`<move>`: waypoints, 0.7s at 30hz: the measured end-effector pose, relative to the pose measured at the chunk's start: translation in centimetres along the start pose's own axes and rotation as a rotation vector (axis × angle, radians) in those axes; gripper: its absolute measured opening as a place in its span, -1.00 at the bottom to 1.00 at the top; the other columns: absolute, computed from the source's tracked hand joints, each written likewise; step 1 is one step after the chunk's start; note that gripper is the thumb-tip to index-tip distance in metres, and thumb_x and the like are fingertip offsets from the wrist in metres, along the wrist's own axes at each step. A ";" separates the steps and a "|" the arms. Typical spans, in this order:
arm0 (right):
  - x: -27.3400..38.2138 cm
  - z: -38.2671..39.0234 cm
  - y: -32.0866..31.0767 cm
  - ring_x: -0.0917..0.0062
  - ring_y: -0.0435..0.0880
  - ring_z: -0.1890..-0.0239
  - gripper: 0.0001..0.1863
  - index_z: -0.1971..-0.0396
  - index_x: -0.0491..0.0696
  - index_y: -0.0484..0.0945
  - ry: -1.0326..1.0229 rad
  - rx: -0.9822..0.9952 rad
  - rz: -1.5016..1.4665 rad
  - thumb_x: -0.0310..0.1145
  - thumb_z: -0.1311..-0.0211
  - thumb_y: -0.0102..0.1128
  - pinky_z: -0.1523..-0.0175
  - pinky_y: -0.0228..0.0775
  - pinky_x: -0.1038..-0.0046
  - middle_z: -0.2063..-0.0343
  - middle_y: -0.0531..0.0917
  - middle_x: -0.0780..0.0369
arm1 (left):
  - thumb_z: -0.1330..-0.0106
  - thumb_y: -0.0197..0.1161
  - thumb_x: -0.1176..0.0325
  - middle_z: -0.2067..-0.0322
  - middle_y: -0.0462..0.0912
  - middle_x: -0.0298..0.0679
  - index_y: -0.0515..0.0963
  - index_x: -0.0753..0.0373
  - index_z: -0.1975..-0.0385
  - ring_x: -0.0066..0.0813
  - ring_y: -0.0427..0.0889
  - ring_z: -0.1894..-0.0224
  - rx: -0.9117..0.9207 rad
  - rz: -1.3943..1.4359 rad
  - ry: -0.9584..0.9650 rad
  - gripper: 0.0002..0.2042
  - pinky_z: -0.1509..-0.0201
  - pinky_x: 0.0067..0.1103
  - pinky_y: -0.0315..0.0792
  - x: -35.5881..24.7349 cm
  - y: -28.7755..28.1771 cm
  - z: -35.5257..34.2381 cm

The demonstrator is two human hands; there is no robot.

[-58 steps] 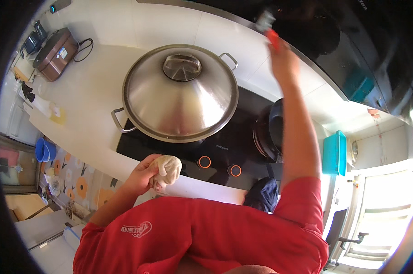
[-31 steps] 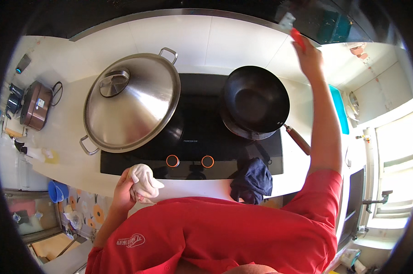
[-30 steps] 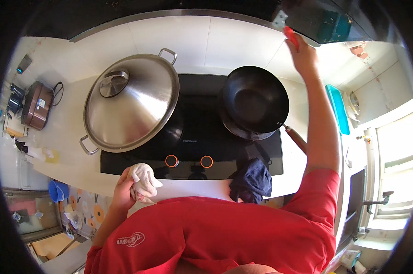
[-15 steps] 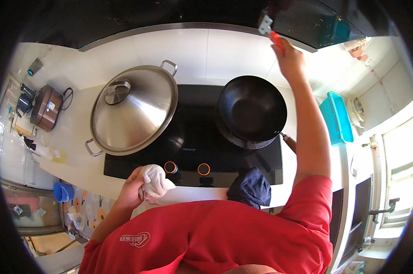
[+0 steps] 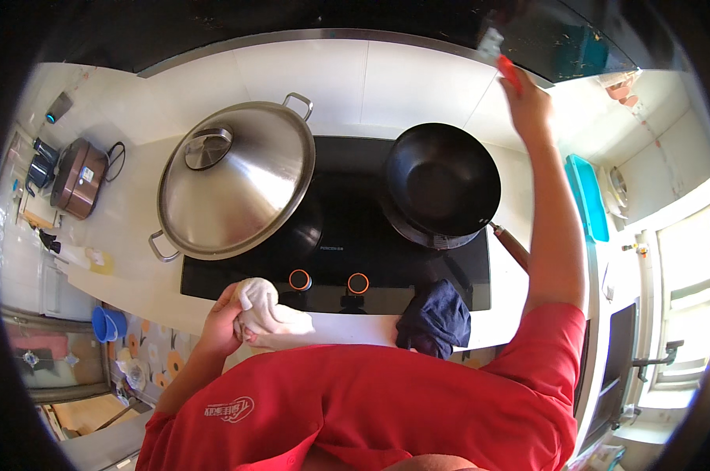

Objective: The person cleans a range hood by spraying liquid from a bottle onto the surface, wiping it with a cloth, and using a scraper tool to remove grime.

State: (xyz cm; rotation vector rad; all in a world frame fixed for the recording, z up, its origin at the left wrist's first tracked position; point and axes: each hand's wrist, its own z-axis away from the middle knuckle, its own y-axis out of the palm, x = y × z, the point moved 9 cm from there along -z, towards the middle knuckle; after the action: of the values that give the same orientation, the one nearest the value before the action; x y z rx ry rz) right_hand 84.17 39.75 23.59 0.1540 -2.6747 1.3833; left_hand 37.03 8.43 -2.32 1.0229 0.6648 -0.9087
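My left hand (image 5: 221, 322) is closed on a crumpled off-white cloth (image 5: 264, 310) at the front edge of the black cooktop (image 5: 347, 188). My right hand (image 5: 527, 102) is raised at the back right, gripping a red-handled scraper (image 5: 509, 71) whose pale, slightly blurred head is up at the glossy black range hood (image 5: 574, 39); whether it touches the surface I cannot tell. Below that arm a black wok (image 5: 437, 180) with a wooden handle sits on the cooktop, and a large steel pot with a domed lid (image 5: 253, 188) occupies the left side. A dark navy cloth (image 5: 435, 318) is draped at the front right.
A brown appliance (image 5: 80, 177), a black kettle (image 5: 41, 169) and a spray bottle (image 5: 96, 259) stand along the left counter. A turquoise tray (image 5: 586, 196) is at the right, near a bright window (image 5: 677, 298). A blue bucket (image 5: 109, 322) is down at the lower left.
The view has swung from 1.9 seconds ago, bringing the whole wok into sight. Since half a second ago the scraper in my right hand has moved rightward along the hood; the white cloth hangs slightly wider.
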 end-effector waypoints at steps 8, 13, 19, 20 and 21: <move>8.3 0.6 1.7 0.08 0.64 0.33 -0.53 -0.07 0.19 0.45 -0.087 -0.026 -0.038 0.10 -0.24 0.01 0.25 0.47 0.17 0.37 0.66 0.03 | -0.41 -0.06 0.35 0.11 0.54 -0.21 0.35 0.22 -0.06 -0.45 0.58 0.18 0.194 0.086 -0.068 -0.73 0.33 -0.57 0.55 -0.7 0.0 1.4; 18.1 0.6 3.4 0.08 0.64 0.28 -0.55 -0.03 0.15 0.47 -0.097 0.065 -0.202 0.09 -0.26 0.00 0.21 0.47 0.16 0.36 0.66 0.05 | -0.40 -0.04 0.31 0.09 0.52 -0.20 0.35 0.24 -0.06 -0.42 0.55 0.09 0.062 0.019 -0.022 -0.71 0.03 -0.51 0.48 -1.0 -1.6 1.6; 22.2 0.7 1.2 0.03 0.61 0.27 -0.56 0.04 0.05 0.48 -0.172 0.031 -0.366 0.04 -0.25 0.05 0.18 0.44 0.15 0.35 0.64 -0.01 | -0.38 -0.08 0.42 0.05 0.51 -0.20 0.35 0.27 -0.06 -0.38 0.50 -0.02 0.051 0.021 0.010 -0.71 -0.15 -0.46 0.38 -2.8 -2.5 2.7; 20.1 0.9 0.3 0.03 0.60 0.25 -0.58 0.04 0.02 0.49 -0.110 0.085 -0.381 0.01 -0.26 0.05 0.18 0.42 0.14 0.32 0.63 -0.03 | -0.38 -0.07 0.39 0.07 0.51 -0.20 0.35 0.25 -0.06 -0.39 0.53 0.03 0.030 0.017 0.073 -0.71 -0.04 -0.47 0.44 -3.0 -3.8 3.3; 16.0 0.6 -0.1 0.10 0.61 0.35 -0.60 0.04 0.02 0.50 -0.136 -0.006 -0.347 -0.03 -0.27 0.05 0.25 0.40 0.18 0.39 0.63 0.00 | -0.38 -0.07 0.36 0.09 0.52 -0.21 0.35 0.22 -0.06 -0.40 0.55 0.08 0.023 0.008 0.133 -0.71 0.07 -0.48 0.51 -3.3 -5.0 3.5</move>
State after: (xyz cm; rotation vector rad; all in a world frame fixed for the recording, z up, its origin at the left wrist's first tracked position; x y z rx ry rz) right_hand 68.36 38.66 25.88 0.6975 -2.5904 1.2946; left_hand 31.22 5.07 -0.34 1.1132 0.7629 -0.8483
